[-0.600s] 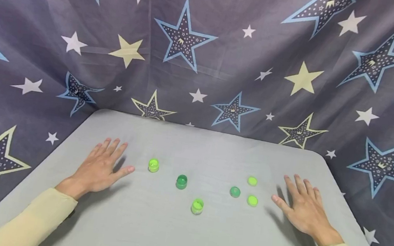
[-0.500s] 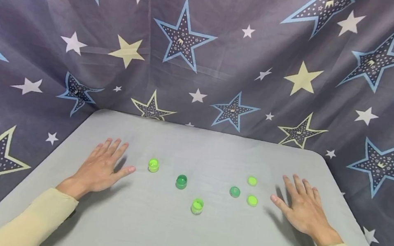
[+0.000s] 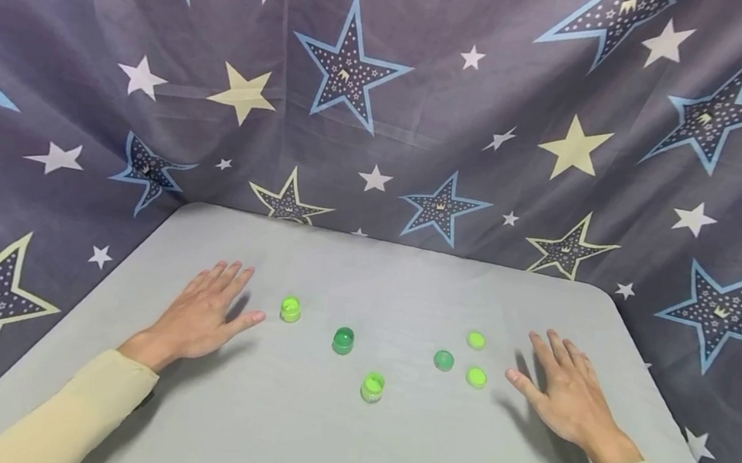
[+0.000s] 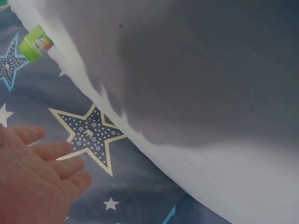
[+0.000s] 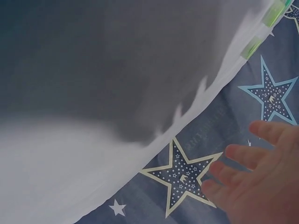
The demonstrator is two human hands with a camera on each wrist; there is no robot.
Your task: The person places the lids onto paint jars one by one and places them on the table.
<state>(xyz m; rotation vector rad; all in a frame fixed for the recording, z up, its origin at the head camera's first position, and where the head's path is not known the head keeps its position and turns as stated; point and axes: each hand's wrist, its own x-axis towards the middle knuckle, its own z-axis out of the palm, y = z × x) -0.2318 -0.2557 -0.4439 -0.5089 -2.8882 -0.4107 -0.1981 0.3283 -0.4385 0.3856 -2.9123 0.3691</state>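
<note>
My left hand [image 3: 205, 317] hovers over the left side of the table, fingers straight and holding nothing. Nearest its thumb stands a small lime-green jar [image 3: 291, 310], uncapped; its label faces the left wrist view, where the jar [image 4: 35, 44] is at the upper left. A dark green jar [image 3: 343, 341] and another light green jar [image 3: 373, 388] stand near the middle, both uncapped. My right hand [image 3: 568, 394] is held over the right side, fingers extended, with nothing in it. To its left lie a dark green lid [image 3: 444, 361] and two lime-green lids, one farther [image 3: 476, 341] and one nearer [image 3: 476, 377].
A pale grey cloth covers the table [image 3: 286, 447]. Dark star-patterned fabric [image 3: 413, 127] hangs behind it and along both sides. Each hand casts a shadow on the cloth.
My left hand has shifted a little to the right, toward the nearest jar. The right hand has drifted very slightly left. Jars and lids stay where they were.
</note>
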